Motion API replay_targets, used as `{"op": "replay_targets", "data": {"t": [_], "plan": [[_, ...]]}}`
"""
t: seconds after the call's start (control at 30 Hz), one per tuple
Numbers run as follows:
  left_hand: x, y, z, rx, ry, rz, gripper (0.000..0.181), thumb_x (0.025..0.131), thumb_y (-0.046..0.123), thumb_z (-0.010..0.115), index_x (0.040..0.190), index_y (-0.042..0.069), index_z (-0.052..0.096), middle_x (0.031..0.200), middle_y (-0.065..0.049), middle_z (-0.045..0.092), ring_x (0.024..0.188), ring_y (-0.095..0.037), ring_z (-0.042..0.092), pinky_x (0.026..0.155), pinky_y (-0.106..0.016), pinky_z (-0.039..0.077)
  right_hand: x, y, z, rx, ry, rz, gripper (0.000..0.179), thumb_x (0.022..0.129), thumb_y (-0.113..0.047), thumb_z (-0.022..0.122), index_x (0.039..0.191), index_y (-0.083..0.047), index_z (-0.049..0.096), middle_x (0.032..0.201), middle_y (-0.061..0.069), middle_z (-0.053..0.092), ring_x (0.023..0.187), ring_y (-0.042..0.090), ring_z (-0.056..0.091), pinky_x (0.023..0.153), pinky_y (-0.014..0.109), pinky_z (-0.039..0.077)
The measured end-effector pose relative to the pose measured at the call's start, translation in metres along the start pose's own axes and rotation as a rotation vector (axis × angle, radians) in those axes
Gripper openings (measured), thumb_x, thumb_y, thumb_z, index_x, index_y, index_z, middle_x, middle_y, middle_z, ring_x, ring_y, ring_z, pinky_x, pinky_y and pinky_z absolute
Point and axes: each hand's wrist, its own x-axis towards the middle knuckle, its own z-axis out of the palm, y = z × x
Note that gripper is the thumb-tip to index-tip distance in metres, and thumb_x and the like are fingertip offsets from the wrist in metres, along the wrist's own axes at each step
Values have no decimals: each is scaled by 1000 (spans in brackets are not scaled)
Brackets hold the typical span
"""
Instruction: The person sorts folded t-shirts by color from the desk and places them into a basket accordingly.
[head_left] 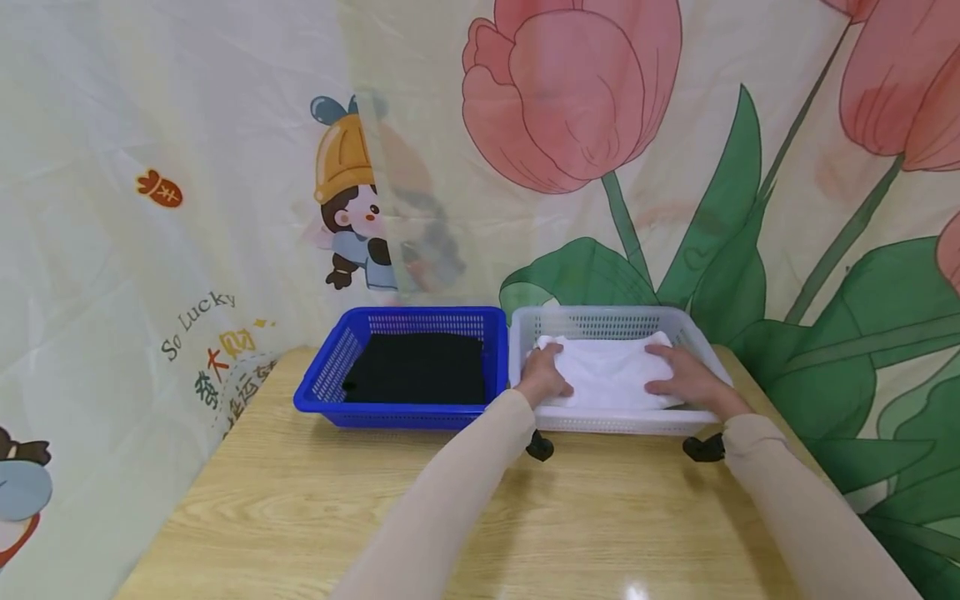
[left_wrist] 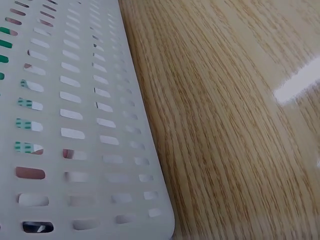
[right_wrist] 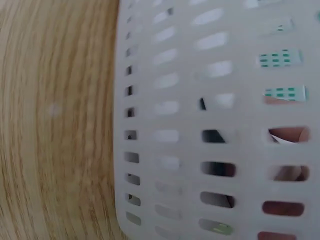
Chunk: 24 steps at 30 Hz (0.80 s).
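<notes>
A folded white cloth lies inside a white plastic basket, its left and right ends slightly raised. My left hand grips the cloth's left end, thumb nearer me and fingers farther back. At the opposite end my right hand holds the cloth in the same manner. Both wrists pass over the basket's near rim. The left wrist view is filled by the slotted basket wall, with bits of skin showing through. Similar slots appear in the basket wall in the right wrist view.
A blue basket with a folded black cloth stands directly left of the white one. Both rest toward the back of a wooden table. Behind hangs a printed curtain with tulips and cartoon figures.
</notes>
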Motion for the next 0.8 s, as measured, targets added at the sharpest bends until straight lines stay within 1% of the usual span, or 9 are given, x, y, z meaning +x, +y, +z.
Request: {"op": "replay_targets", "data": {"t": [0.13, 0.23, 0.37, 0.43, 0.5, 0.63, 0.73, 0.8], "plan": [[2, -2, 2, 13, -25, -27, 87, 81, 2, 91, 157, 15, 52, 161, -16, 46, 147, -30, 45, 120, -39, 40, 2, 3, 2, -51, -9, 4, 81, 99, -16, 77, 159, 13, 31, 163, 43, 25, 149, 61, 24, 119, 74, 23], [3, -2, 3, 13, -59, -74, 85, 84, 4, 90, 159, 17, 50, 167, -15, 39, 153, -28, 39, 123, -39, 37, 4, 4, 3, -72, -29, 21, 82, 99, -16, 76, 159, 14, 28, 163, 43, 23, 150, 61, 23, 120, 73, 22], [3, 0, 4, 13, -108, -107, 84, 88, 4, 86, 161, 18, 47, 172, -15, 31, 158, -29, 31, 125, -42, 33, 4, 5, 4, -110, -49, 46, 83, 100, -17, 74, 158, 18, 27, 162, 44, 23, 149, 62, 23, 120, 72, 23], [4, 0, 4, 11, -126, -105, 83, 89, 4, 85, 162, 18, 45, 172, -15, 31, 158, -29, 30, 125, -43, 34, 4, 7, 4, -129, -51, 47, 82, 100, -17, 73, 157, 19, 27, 161, 45, 25, 149, 62, 24, 120, 72, 24], [2, 1, 2, -4, -134, -97, 83, 90, 4, 83, 162, 15, 44, 170, -16, 34, 157, -30, 32, 125, -43, 34, 4, 8, 4, -140, -51, 41, 82, 100, -18, 73, 156, 20, 27, 160, 45, 25, 149, 63, 24, 120, 71, 24], [-2, 3, -4, -44, -165, -75, 81, 92, 8, 82, 162, 12, 43, 166, -16, 41, 152, -30, 40, 121, -43, 39, 2, 8, 3, -132, -70, 57, 83, 101, -21, 71, 157, 19, 25, 161, 46, 21, 150, 63, 19, 120, 73, 20], [-2, 4, -10, -47, -209, -73, 79, 94, 14, 81, 162, 15, 43, 167, -15, 39, 151, -30, 39, 118, -46, 43, -2, 4, -3, -140, -83, 79, 84, 103, -25, 70, 160, 16, 23, 163, 46, 16, 150, 64, 14, 120, 76, 17], [-1, 5, -16, -43, -246, -56, 76, 95, 18, 80, 162, 16, 44, 169, -14, 36, 152, -31, 38, 118, -47, 43, -5, -2, -8, -161, -85, 62, 84, 102, -25, 70, 160, 16, 24, 162, 47, 16, 150, 65, 13, 119, 77, 17]]}}
